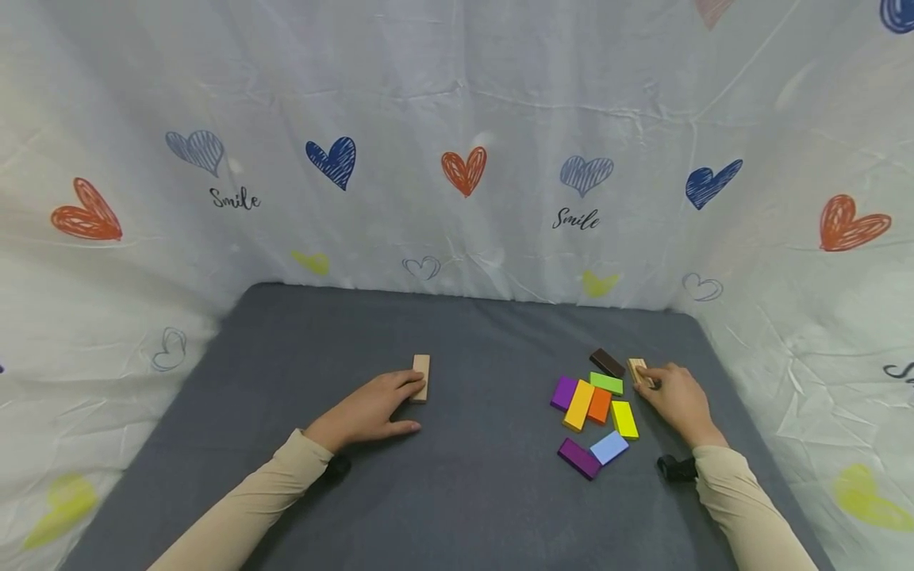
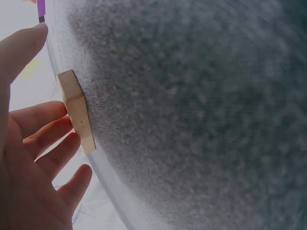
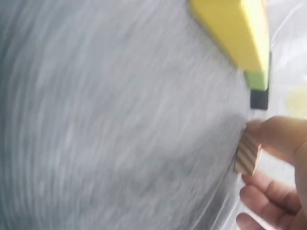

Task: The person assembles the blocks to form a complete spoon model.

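My left hand (image 1: pixel 374 406) lies over the table with its fingertips on a plain wooden block (image 1: pixel 421 369). In the left wrist view the fingers reach the side of that wooden block (image 2: pixel 79 112), while the thumb stands well apart from it. At the right, my right hand (image 1: pixel 678 400) pinches another wooden block (image 1: pixel 636 367) between thumb and fingers. Striped grain shows on the end of this pinched block (image 3: pixel 247 154) in the right wrist view. Left of the right hand lie a dark brown block (image 1: pixel 607 362), a green block (image 1: pixel 606 383) and a yellow block (image 1: pixel 624 420).
Beside these lie a light purple block (image 1: pixel 563 392), an amber block (image 1: pixel 578 406), an orange block (image 1: pixel 599 405), a light blue block (image 1: pixel 609 448) and a dark purple block (image 1: pixel 579 459). A grey cloth covers the table (image 1: pixel 457 500). White curtains (image 1: pixel 400 79) with printed hearts surround it.
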The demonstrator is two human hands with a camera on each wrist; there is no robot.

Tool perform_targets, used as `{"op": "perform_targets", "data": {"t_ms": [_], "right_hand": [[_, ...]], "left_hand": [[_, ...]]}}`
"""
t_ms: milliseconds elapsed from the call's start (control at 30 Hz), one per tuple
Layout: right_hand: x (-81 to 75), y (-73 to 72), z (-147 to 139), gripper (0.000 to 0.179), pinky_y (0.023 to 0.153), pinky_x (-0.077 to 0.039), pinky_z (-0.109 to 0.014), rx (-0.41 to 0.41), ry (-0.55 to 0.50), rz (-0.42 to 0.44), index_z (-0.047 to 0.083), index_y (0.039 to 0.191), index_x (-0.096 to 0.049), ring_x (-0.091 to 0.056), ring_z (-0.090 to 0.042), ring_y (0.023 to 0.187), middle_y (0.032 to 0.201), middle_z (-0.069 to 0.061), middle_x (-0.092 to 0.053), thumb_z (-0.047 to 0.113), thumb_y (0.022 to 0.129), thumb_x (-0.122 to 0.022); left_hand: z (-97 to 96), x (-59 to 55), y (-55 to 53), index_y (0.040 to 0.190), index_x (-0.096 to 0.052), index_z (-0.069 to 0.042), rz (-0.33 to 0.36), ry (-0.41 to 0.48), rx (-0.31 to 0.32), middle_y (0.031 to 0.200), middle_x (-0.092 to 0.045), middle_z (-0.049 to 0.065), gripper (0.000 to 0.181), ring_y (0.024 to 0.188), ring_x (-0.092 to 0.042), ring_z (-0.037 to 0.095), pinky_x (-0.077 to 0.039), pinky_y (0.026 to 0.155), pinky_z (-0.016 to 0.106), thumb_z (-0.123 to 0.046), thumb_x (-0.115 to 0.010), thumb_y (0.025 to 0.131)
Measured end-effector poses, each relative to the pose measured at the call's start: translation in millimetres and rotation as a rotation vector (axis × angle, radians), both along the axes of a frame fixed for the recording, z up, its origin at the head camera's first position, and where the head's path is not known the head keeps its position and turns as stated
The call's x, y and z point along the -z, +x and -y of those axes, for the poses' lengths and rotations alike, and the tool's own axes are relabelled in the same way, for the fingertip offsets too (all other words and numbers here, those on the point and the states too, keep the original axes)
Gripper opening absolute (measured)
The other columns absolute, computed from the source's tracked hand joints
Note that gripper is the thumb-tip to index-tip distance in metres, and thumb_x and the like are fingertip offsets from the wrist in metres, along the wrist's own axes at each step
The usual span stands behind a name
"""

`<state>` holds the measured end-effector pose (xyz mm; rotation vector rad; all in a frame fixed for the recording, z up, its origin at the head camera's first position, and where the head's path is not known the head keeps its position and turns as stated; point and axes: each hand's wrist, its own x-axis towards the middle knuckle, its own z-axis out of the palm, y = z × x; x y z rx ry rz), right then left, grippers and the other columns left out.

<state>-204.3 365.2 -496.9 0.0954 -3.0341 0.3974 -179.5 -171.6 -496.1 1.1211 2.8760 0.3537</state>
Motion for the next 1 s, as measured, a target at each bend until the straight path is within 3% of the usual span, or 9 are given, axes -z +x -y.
{"op": "perform_targets", "data": {"t_ms": [167,300,400,533,667,1000], "right_hand": [[-1.0,1.9,6,0.046,0.057,-0.039,-0.032,0.071,-0.054,0.0,-0.006,0.122,-0.066,-0.056,-0.028,0.072,0.095,-0.026,-0.067,0.023,0.087,-0.07],[-2.0,3.7,7,0.044,0.066,-0.049,-0.046,0.119,-0.114,-0.057,-0.009,0.121,-0.066,-0.065,-0.04,0.084,0.107,-0.031,-0.069,0.017,0.085,-0.07],[-4.5,3.8,6,0.041,0.072,-0.049,-0.054,0.122,-0.152,-0.14,-0.011,0.117,-0.067,-0.064,-0.043,0.088,0.104,-0.031,-0.068,0.011,0.083,-0.07],[-10.1,2.0,7,0.037,0.069,-0.047,-0.05,0.083,-0.166,-0.195,-0.01,0.113,-0.069,-0.062,-0.039,0.081,0.096,-0.029,-0.065,0.009,0.081,-0.071],[-13.9,-0.2,12,0.037,0.067,-0.047,-0.045,0.067,-0.178,-0.172,-0.008,0.113,-0.07,-0.061,-0.034,0.08,0.097,-0.027,-0.065,0.011,0.081,-0.072],[-22.9,-15.7,44,0.038,0.077,-0.055,-0.05,0.011,-0.253,-0.097,-0.002,0.121,-0.068,-0.063,-0.034,0.09,0.105,-0.022,-0.061,0.013,0.086,-0.07]], "left_hand": [[-1.9,0.1,0.0,0.148,-0.045,-0.008,0.004,-0.006,-0.003,0.153,-0.045,0.01,0.074,0.139,-0.047,0.031,-0.039,0.113,0.049,-0.053,-0.062,0.092],[-2.5,1.6,0.2,0.148,-0.045,-0.009,0.019,0.0,-0.007,0.153,-0.044,0.009,0.073,0.139,-0.046,0.031,-0.039,0.113,0.049,-0.052,-0.062,0.092],[-2.7,2.2,0.2,0.149,-0.045,-0.009,0.029,0.008,-0.011,0.153,-0.044,0.009,0.073,0.139,-0.046,0.031,-0.039,0.113,0.049,-0.051,-0.063,0.092],[-2.7,1.1,0.0,0.148,-0.045,-0.009,0.035,0.014,-0.016,0.154,-0.043,0.009,0.073,0.139,-0.046,0.031,-0.039,0.113,0.049,-0.05,-0.063,0.092],[-3.3,-0.5,-0.8,0.148,-0.045,-0.008,0.041,0.016,-0.019,0.154,-0.043,0.01,0.072,0.139,-0.046,0.032,-0.04,0.113,0.049,-0.049,-0.063,0.092],[-3.3,-1.1,-0.7,0.149,-0.044,-0.008,0.058,0.007,-0.031,0.154,-0.042,0.01,0.072,0.14,-0.045,0.032,-0.039,0.113,0.05,-0.048,-0.063,0.093]]}}
